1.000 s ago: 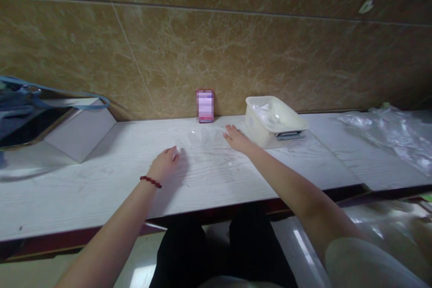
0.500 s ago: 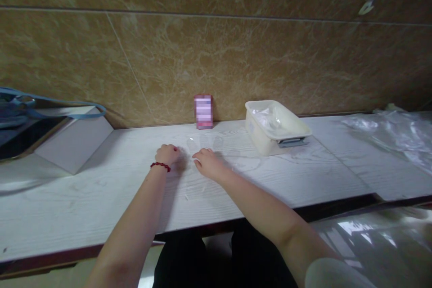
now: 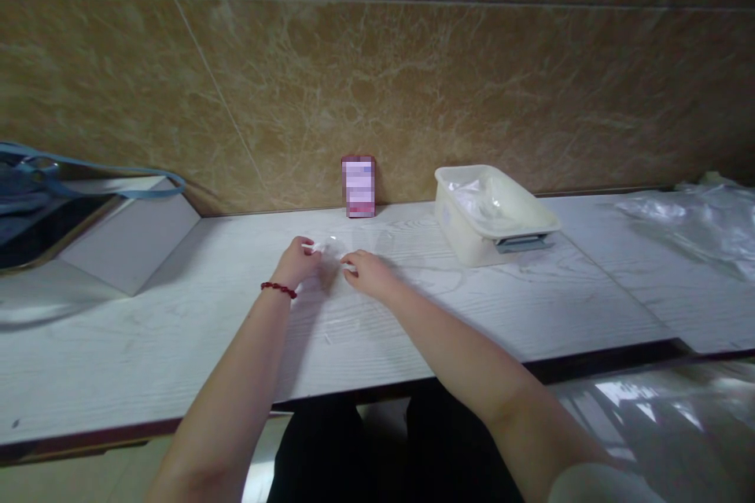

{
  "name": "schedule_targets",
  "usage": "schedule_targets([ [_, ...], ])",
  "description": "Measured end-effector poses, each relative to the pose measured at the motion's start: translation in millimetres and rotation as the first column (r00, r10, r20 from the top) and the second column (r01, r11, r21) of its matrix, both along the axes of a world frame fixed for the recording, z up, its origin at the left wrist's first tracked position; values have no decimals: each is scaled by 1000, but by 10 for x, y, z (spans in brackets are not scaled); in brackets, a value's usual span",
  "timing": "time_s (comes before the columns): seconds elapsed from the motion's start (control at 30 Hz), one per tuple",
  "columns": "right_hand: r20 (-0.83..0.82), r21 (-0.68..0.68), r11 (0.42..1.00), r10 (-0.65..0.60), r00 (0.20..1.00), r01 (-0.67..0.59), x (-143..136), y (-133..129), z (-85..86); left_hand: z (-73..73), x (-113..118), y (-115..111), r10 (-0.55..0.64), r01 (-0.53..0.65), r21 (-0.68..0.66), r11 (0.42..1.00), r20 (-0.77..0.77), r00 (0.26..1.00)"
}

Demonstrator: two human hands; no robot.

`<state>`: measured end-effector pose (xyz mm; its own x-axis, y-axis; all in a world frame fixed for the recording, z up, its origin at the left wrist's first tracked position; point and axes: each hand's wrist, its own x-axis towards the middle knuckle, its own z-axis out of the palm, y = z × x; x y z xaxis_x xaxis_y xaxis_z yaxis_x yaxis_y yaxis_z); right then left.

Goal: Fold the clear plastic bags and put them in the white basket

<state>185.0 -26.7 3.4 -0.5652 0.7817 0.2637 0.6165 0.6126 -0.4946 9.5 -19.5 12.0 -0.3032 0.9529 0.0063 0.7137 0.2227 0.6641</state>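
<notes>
My left hand (image 3: pixel 299 262), with a dark red bead bracelet at the wrist, is closed in a pinch on the edge of a small clear plastic piece (image 3: pixel 332 247). From the other side, my right hand (image 3: pixel 370 275) is also pinched, its fingertips on the near right edge of that piece. The plastic is see-through, so its exact shape is hard to make out. Just behind my right hand, another faint clear piece (image 3: pixel 377 239) lies on the white tabletop (image 3: pixel 377 354).
A cream plastic bin (image 3: pixel 465 240) with clear plastic inside stands to the right. A phone (image 3: pixel 359 187) leans against the marbled wall. At left are a white box (image 3: pixel 133 240) and a blue strap (image 3: pixel 118 192). Clear plastic bags (image 3: pixel 701 220) lie far right.
My left hand has moved slightly forward and opened from a curled pose into a pinch on the clear piece, which now shows between both hands. The view has tilted slightly down.
</notes>
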Motion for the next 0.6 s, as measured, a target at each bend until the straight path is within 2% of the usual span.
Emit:
schedule_targets([
  [0.07,31,54,990,125,992,-127,-16,-2,7,21,-5,1,32,-33,24,999,56,998],
  [0.13,84,84,970,223,971,-230,-39,-17,7,51,14,-5,33,-38,26,999,185,982],
  [0.23,159,110,962,231,960,-250,-73,-49,-5,109,70,-39,42,-52,14,999,396,917],
  [0.3,186,128,960,222,957,-248,-86,-61,-16,143,95,-69,48,-46,-16,999,483,875],
  [0.43,176,134,955,239,955,-264,-95,-41,-37,149,64,-88,22,21,-77,997,516,856],
  [0.6,114,59,970,230,967,-237,-105,-3,-58,113,9,-64,-83,81,26,996,492,867],
])
